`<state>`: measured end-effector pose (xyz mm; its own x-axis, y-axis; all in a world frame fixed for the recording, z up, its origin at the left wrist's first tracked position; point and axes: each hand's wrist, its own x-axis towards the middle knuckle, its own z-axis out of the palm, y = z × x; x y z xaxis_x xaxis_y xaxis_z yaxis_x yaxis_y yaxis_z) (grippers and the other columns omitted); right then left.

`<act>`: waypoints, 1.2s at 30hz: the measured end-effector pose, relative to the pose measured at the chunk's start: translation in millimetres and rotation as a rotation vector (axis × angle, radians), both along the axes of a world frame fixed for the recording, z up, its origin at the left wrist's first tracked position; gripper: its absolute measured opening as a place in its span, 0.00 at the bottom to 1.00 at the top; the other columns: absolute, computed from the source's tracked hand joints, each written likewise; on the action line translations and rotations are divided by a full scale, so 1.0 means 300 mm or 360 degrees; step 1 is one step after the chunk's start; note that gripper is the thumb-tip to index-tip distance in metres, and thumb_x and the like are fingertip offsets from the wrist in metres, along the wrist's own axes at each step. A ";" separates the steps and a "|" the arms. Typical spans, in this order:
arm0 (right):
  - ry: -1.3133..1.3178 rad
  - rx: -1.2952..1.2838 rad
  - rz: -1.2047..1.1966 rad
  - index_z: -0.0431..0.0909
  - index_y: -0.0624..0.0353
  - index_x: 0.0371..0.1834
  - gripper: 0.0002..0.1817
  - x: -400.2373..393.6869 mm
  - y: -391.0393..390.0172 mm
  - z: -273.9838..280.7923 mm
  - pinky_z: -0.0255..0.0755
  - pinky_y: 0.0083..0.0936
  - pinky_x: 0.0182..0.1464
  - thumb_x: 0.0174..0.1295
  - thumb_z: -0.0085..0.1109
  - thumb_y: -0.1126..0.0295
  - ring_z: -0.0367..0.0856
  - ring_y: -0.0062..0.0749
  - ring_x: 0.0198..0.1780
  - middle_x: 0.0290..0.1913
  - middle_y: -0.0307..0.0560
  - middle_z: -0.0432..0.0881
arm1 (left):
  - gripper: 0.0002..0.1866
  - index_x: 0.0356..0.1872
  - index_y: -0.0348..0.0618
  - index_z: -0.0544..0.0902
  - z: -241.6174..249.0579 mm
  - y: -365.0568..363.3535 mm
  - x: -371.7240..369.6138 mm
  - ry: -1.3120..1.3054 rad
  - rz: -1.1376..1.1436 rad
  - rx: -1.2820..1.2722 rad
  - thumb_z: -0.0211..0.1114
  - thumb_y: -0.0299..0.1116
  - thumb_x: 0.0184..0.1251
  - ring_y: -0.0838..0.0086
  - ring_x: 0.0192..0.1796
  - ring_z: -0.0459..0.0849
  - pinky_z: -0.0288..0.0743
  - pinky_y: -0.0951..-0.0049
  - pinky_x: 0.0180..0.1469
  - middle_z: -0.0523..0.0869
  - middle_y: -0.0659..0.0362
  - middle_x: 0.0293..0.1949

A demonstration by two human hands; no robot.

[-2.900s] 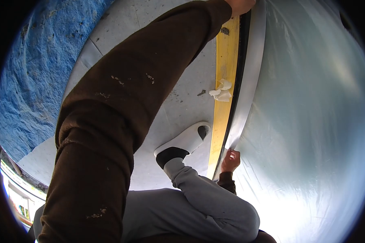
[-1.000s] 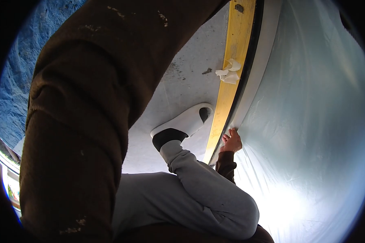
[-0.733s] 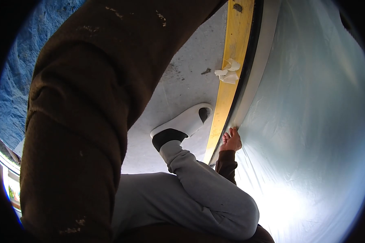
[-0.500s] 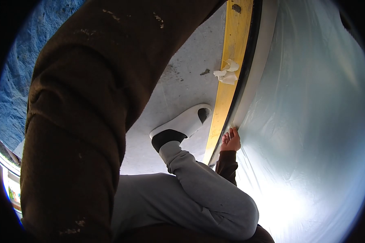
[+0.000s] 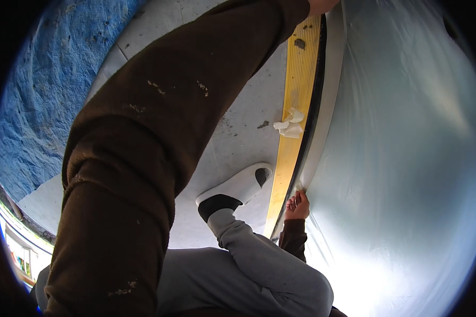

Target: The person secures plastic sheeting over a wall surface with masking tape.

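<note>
Since the earlier frame, right hand (image 5: 297, 206) has been lowered along the plastic sheet (image 5: 396, 158) edge, fingers pressing it. Left hand (image 5: 322, 4) grip undeterminable. Wrinkling risked under uneven pressure.

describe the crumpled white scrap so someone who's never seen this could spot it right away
Find the long yellow strip running along the edge of the big pale plastic sheet. About halfway along it, between the left hand at the top and the right hand lower down, lies the crumpled white scrap. It is small and wadded, unlike the larger smooth white slipper on the grey floor.
</note>
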<state>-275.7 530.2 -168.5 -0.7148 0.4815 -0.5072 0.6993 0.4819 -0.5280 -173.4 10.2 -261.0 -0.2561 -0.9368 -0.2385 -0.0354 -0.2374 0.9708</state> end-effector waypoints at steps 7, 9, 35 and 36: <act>-0.0029 -0.0049 0.0015 0.80 0.61 0.40 0.10 -0.005 0.008 0.001 0.67 0.19 0.24 0.57 0.66 0.69 0.72 0.22 0.23 0.35 0.40 0.82 | 0.10 0.36 0.32 0.85 -0.014 0.026 0.010 0.0040 0.0134 -0.0069 0.61 0.25 0.54 0.57 0.36 0.86 0.76 0.62 0.41 0.86 0.43 0.30; -0.0029 -0.0020 0.0025 0.80 0.62 0.41 0.11 0.000 0.003 0.004 0.67 0.18 0.25 0.57 0.66 0.69 0.73 0.23 0.24 0.35 0.40 0.82 | 0.10 0.36 0.32 0.85 -0.009 0.030 0.032 0.0134 0.0094 0.0086 0.61 0.26 0.55 0.59 0.37 0.86 0.77 0.62 0.41 0.86 0.44 0.31; -0.0065 0.0065 0.0196 0.81 0.62 0.44 0.14 0.000 0.033 0.003 0.69 0.20 0.29 0.57 0.67 0.67 0.74 0.23 0.26 0.37 0.41 0.83 | 0.10 0.34 0.30 0.83 0.075 0.080 0.022 0.0317 0.0261 0.0000 0.62 0.29 0.57 0.66 0.31 0.83 0.75 0.68 0.36 0.84 0.50 0.27; -0.0058 0.0084 0.0188 0.81 0.61 0.44 0.14 0.001 0.032 0.004 0.69 0.20 0.29 0.57 0.67 0.67 0.74 0.23 0.26 0.37 0.41 0.83 | 0.09 0.34 0.31 0.83 0.071 0.075 0.013 0.0334 0.0274 -0.0016 0.62 0.28 0.57 0.66 0.30 0.83 0.75 0.67 0.36 0.84 0.50 0.27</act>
